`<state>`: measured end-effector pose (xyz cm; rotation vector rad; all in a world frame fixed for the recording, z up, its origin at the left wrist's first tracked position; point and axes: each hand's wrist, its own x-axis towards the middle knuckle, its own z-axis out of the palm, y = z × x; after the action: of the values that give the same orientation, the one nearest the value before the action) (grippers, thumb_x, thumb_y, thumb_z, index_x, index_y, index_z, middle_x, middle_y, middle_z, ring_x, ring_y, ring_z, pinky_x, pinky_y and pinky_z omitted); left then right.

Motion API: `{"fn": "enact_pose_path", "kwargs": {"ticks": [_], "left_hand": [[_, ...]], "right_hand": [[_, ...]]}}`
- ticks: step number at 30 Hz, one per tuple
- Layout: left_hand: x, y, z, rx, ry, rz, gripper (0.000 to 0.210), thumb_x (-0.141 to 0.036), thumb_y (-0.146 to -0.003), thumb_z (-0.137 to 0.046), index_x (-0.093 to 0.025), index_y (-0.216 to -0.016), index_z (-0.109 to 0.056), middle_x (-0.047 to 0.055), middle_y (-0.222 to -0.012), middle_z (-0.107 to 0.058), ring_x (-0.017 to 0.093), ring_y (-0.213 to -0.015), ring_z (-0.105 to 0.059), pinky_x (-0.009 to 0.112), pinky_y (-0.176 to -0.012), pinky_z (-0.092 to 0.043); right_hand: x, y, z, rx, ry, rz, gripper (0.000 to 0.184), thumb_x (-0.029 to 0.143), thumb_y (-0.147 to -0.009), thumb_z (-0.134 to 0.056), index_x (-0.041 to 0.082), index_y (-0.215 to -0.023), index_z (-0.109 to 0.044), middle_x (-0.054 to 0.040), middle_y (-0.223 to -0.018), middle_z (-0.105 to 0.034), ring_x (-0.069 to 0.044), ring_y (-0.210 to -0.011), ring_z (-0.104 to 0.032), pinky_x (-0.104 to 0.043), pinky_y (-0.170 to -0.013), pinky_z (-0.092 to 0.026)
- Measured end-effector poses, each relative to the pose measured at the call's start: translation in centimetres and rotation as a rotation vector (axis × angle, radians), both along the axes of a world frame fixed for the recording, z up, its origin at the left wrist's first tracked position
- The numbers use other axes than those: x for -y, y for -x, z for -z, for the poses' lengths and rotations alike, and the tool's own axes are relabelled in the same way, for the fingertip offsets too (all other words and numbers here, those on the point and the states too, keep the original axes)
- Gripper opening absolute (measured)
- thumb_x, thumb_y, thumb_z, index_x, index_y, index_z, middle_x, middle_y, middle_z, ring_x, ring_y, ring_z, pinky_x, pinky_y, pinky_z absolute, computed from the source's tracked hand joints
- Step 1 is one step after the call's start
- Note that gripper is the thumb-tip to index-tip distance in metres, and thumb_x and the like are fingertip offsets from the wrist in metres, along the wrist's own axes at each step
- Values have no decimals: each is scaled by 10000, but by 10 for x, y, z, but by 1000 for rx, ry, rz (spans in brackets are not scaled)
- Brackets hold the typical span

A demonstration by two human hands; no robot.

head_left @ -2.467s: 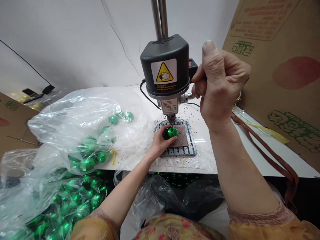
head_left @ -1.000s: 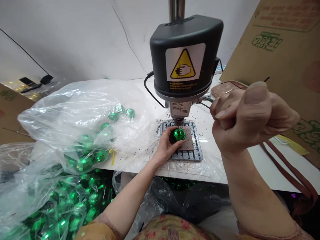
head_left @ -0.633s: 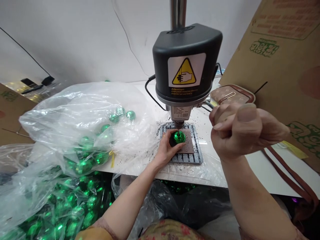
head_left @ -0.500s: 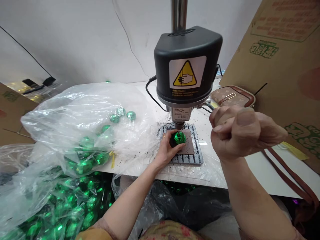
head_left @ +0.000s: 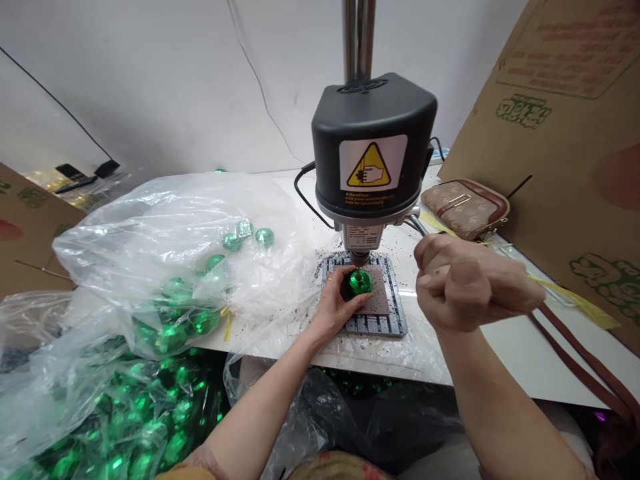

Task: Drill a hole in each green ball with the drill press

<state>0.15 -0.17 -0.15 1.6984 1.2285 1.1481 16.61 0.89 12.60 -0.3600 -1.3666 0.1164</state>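
A shiny green faceted ball (head_left: 361,282) sits on a flat brown board (head_left: 381,293) over the slotted metal base (head_left: 399,313) of a bench drill press (head_left: 373,147). My left hand (head_left: 334,301) grips the ball from the left, thumb in front and fingers behind. Right above the ball is the drill chuck (head_left: 359,258); whether the bit is inside the ball I cannot tell. My right hand (head_left: 465,280) is closed round the press's feed lever (head_left: 418,225), whose far end is hidden in the fist.
Left of the press lies a clear plastic bag (head_left: 200,200) holding several green balls, with more in a bag (head_left: 135,413) below the table edge. A brown handbag (head_left: 465,207) and a cardboard box (head_left: 565,173) stand right. Dark shavings litter the table.
My right hand has come down and inward with the feed lever. The drill head appears lower in the picture, partly from the view shifting. My left hand keeps hold of the ball.
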Motion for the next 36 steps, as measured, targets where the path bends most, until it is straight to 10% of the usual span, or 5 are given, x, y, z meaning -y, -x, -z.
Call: {"fn": "enact_pose_path", "kwargs": {"ticks": [4, 14, 22, 32, 36], "left_hand": [[0, 0, 1, 8, -3, 2, 494, -353, -808, -803, -234, -1221, -558, 84, -1190, -643, 265, -1127, -604, 408, -989, -487], [4, -5, 1, 9, -43, -80, 511, -319, -784, -818, -221, -1219, -568, 92, -1190, -655, 267, -1114, -640, 428, -974, -525], [95, 34, -1, -292, -628, 10, 545, -237, -867, -738, -261, -1370, -527, 144, -1326, -522, 257, -1178, -608, 364, -929, -575], [160, 61, 17, -563, -439, 246, 641, -503, -869, -715, -245, -1417, -503, 198, -1346, -573, 311, -1178, -672, 366, -901, -621], [143, 69, 17, -412, -592, -48, 341, -354, -944, -628, -213, -1250, -573, 117, -1094, -696, 213, -992, -721, 296, -825, -613]], "right_hand": [[2, 4, 1, -87, -176, -37, 364, 117, -816, -560, 178, -475, -448, 56, -405, -412, -56, -325, -364, -257, -359, -318], [6, 17, -73, -282, 308, 28, 414, 213, -920, -553, 191, -507, -540, 76, -418, -354, -24, -376, -336, -279, -431, -238], [6, 18, -72, -285, 321, 35, 404, 180, -919, -522, 183, -515, -536, 76, -427, -334, -6, -382, -357, -279, -438, -239], [-6, 16, -68, -391, 243, 14, 346, 225, -843, -629, 208, -498, -616, 55, -405, -339, -82, -347, -314, -352, -400, -234], [-7, 15, -68, -345, 234, 13, 322, 242, -827, -618, 227, -506, -604, 52, -402, -314, -105, -336, -298, -361, -388, -199]]}}
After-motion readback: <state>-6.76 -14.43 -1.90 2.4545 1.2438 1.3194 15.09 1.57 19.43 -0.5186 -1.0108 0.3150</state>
